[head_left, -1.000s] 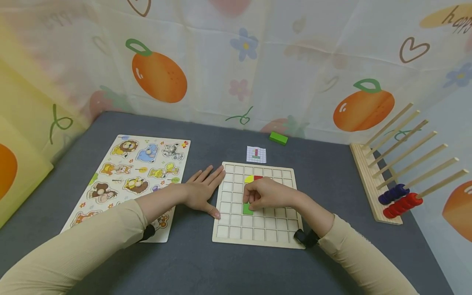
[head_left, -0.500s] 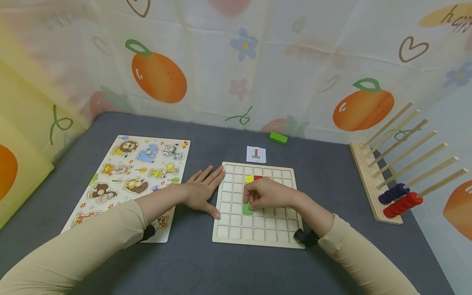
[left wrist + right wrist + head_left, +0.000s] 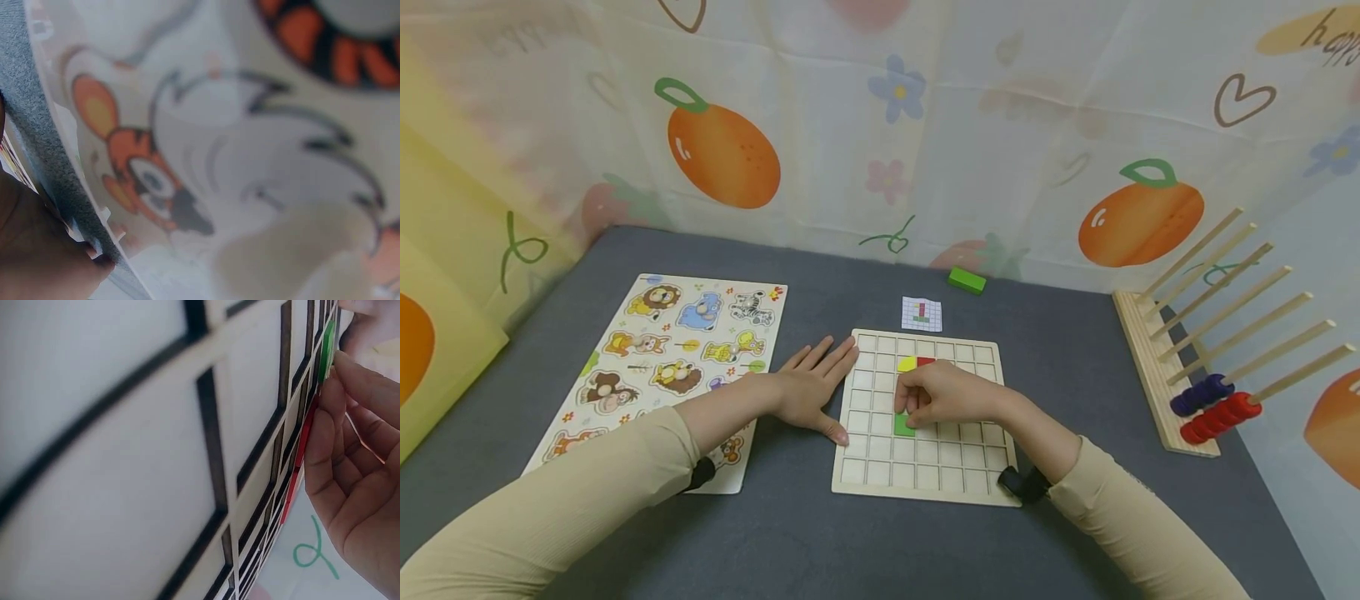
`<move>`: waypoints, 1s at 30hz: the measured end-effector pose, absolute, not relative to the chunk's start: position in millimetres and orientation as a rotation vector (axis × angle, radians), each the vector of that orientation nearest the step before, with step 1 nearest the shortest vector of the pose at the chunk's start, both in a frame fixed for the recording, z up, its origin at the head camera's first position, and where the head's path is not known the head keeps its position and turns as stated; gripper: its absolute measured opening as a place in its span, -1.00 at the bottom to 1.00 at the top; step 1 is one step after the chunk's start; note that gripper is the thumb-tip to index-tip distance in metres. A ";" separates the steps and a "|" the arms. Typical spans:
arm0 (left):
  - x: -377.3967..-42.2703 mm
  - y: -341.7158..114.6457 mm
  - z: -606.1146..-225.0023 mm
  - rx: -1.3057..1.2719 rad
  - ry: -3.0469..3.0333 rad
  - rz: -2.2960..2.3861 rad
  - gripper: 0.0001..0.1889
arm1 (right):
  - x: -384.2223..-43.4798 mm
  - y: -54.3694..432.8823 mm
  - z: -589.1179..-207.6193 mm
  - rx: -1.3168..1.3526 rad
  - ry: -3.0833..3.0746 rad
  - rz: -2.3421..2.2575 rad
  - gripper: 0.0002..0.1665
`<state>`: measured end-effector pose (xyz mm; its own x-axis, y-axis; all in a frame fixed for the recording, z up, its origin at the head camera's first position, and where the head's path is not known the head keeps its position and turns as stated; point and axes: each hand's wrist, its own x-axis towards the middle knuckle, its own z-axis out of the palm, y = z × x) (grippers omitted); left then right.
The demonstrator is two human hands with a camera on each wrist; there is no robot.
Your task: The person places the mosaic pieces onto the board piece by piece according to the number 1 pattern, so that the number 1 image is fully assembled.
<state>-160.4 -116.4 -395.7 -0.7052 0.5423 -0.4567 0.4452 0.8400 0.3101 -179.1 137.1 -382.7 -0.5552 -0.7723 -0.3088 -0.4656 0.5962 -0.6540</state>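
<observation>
A pale wooden grid board (image 3: 880, 472) lies on the grey table. My left hand (image 3: 808, 387) lies flat with spread fingers along its left side, fingertips at the rim. Over the middle of the board, my right hand (image 3: 943, 393) has curled fingers, with thumb and fingertips pinched close together at a green tile (image 3: 904, 427). Just beyond the knuckles show a yellow piece (image 3: 907, 364) and a red tile (image 3: 925, 362). In the right wrist view the thumb tip meets the green tile (image 3: 326, 353), and red tiles (image 3: 305, 437) run beside the fingers. The palm hides several cells.
A small grid card (image 3: 921, 314) with red and green cells lies behind the board, near a green block (image 3: 966, 281). At left, under my left forearm, is an animal puzzle board (image 3: 700, 312). A wooden peg rack (image 3: 1165, 375) with blue and red beads stands at right.
</observation>
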 end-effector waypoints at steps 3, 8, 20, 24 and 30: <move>-160.1 -116.4 -395.6 0.723 2.470 0.239 0.31 | -179.4 138.8 -382.5 -0.990 2.245 -0.702 -0.92; -159.8 -116.0 -395.2 0.730 2.472 0.239 0.31 | -180.7 142.6 -380.7 -0.990 2.257 -0.738 -0.92; -160.1 -117.0 -394.2 0.737 2.468 0.235 0.30 | -187.7 160.1 -371.3 -0.905 2.256 -0.840 -0.95; -160.0 -117.3 -394.2 0.742 2.468 0.237 0.30 | -189.9 169.1 -367.0 -0.880 2.293 -0.838 -0.97; -160.0 -117.8 -394.5 0.741 2.467 0.247 0.30 | -193.3 183.2 -359.2 -0.814 2.391 -0.797 -0.94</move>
<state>-160.0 -117.8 -394.5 -0.6987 0.5556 -0.4507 0.4553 0.8312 0.3189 -193.3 183.2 -359.2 -0.7032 -0.6644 -0.2532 -0.3795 0.6519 -0.6565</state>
